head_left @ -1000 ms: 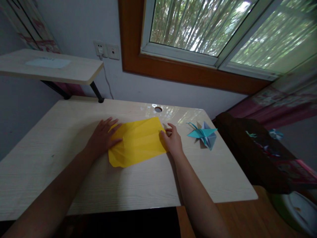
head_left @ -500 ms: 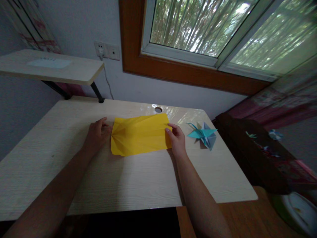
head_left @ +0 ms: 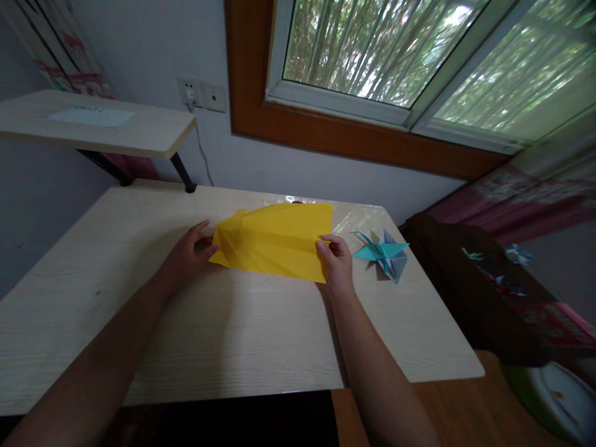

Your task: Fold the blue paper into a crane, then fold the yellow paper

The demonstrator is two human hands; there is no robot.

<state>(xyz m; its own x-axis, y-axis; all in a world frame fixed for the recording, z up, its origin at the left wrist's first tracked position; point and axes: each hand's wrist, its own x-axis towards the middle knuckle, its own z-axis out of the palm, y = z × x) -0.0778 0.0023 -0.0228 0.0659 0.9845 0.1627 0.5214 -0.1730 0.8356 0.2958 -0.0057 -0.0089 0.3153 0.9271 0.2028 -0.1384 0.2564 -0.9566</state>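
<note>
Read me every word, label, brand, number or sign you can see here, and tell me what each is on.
No text can be read.
White sheet on the shelf: faint marks, too blurred to read.
Yellow paper and blue folded paper: no writing visible.

head | near, above desk [head_left: 270,335] | facing forward, down | toward window [head_left: 354,49]
</note>
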